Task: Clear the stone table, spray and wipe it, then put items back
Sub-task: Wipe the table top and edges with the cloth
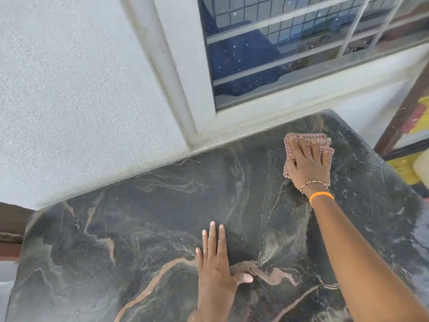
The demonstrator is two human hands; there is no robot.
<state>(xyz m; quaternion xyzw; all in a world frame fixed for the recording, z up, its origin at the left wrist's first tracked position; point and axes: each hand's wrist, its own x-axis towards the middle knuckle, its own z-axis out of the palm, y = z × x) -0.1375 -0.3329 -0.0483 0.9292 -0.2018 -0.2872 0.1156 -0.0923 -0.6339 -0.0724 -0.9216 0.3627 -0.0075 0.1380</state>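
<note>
Wiping stage. The desk (pixel 144 228), a dark stone slab with pale and rust veins, is sitting against a white wall (pixel 69 89) under a window (pixel 290 47); nothing is standing on the part in view, so the clearing looks done and the items are waiting somewhere out of frame.

Right hand (pixel 308 166) is pressing a checked cloth (pixel 323 141) flat onto the far right part of the desk, near the wall edge. Its grip is not pinching anything: fingers (pixel 304 147) are lying spread and extended on top of the cloth, palm down. Likely reason: a flat palm is spreading pressure over the folded pad, so more cloth is meeting stone per stroke. The arm is reaching out nearly straight to get at that corner.

Left hand (pixel 216 263) is lying open on the bare stone nearer the body, fingers together and pointing away, thumb out to the side, holding nothing. Judged purpose: it is bracing the body during the long reach.

Surface is showing a greyish film and streaks, heavier toward the right edge; cannot tell whether this is spray or dust.

Spray bottle: not in view.

Remaining, by my estimate: finishing the wipe across the slab, then returning the items.
</note>
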